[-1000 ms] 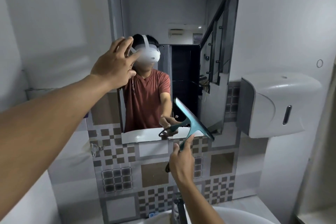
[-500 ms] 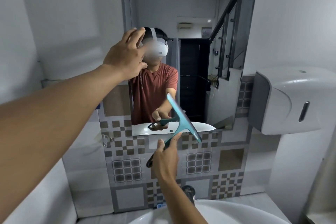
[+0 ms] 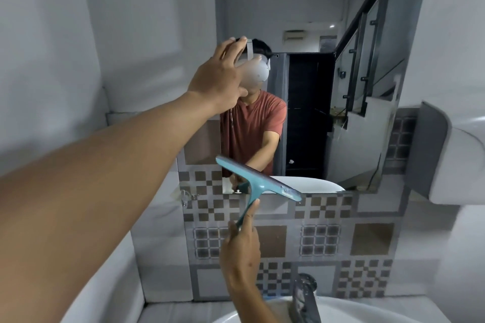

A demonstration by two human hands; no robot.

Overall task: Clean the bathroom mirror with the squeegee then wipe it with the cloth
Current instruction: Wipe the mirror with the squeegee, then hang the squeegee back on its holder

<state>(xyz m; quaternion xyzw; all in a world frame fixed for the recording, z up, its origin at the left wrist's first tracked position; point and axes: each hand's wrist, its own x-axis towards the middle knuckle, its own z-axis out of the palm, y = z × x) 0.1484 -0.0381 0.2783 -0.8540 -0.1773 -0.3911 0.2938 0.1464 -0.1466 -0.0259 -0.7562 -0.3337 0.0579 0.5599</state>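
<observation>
The bathroom mirror (image 3: 309, 21) hangs on the wall ahead and reflects a person in a red shirt. My right hand (image 3: 240, 246) grips the handle of a teal squeegee (image 3: 258, 185), whose blade tilts down to the right at the mirror's lower edge. My left hand (image 3: 219, 81) is raised with fingers spread against the mirror's left edge and holds nothing. No cloth is in view.
A white sink (image 3: 380, 312) with a chrome tap (image 3: 304, 296) lies below. A white dispenser (image 3: 451, 155) juts from the right wall. Patterned brown and grey tiles (image 3: 320, 241) cover the wall under the mirror.
The squeegee has come down to the mirror's bottom edge and its blade has tilted flatter. The view has shifted down and right, so more of the sink and tap show.
</observation>
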